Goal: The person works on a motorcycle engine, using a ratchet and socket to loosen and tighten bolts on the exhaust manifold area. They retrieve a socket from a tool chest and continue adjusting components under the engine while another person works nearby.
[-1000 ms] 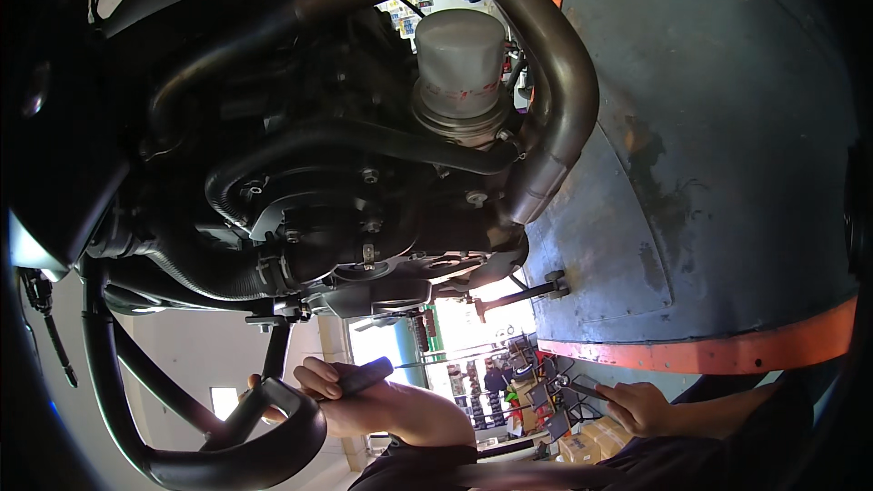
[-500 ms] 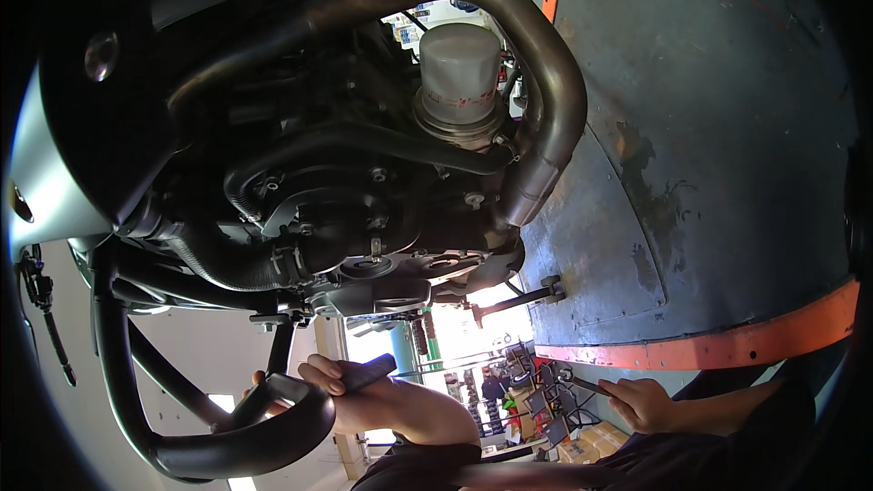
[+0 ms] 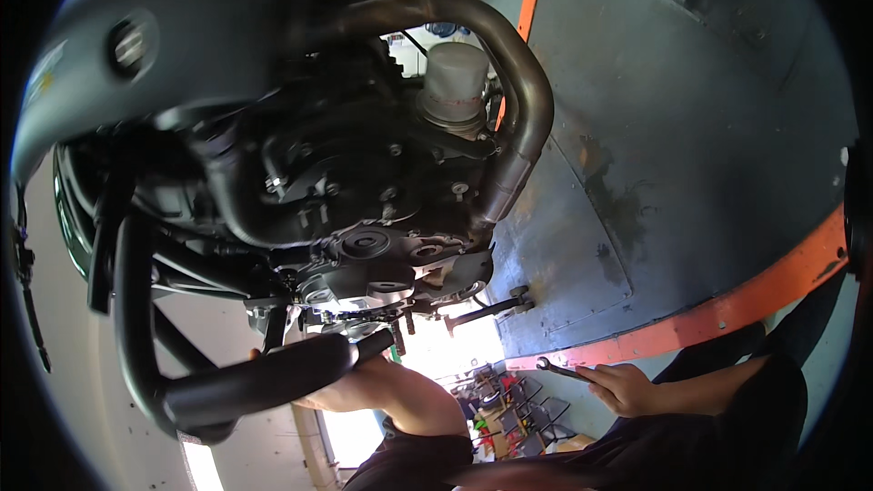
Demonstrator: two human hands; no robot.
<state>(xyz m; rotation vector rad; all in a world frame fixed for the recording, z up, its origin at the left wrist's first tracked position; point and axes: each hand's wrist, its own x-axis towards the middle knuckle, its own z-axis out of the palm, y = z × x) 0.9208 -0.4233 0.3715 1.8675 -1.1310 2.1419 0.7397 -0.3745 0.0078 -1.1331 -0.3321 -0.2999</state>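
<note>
A black tubular crash bar (image 3: 264,388) juts from the side of a motorcycle at the lower left. Behind it my left hand (image 3: 341,393) grips the bar, its fingers mostly hidden by the tube; a short stub (image 3: 374,343) of the bar sticks out above my wrist. My right hand (image 3: 626,388), lower right, is closed round a slim wrench (image 3: 566,370). The wrench's shiny head points left, away from the motorcycle's parts.
The engine (image 3: 355,182) fills the middle, with a grey oil filter (image 3: 456,75) and a curved exhaust pipe (image 3: 536,100). A dark lift platform (image 3: 691,155) with an orange edge (image 3: 727,320) lies right. Boxes and shelving (image 3: 514,405) stand in the background.
The view has shifted, so the engine and exhaust sit further left. The crash bar has turned and now covers my left fingers. My right hand keeps hold of the wrench.
</note>
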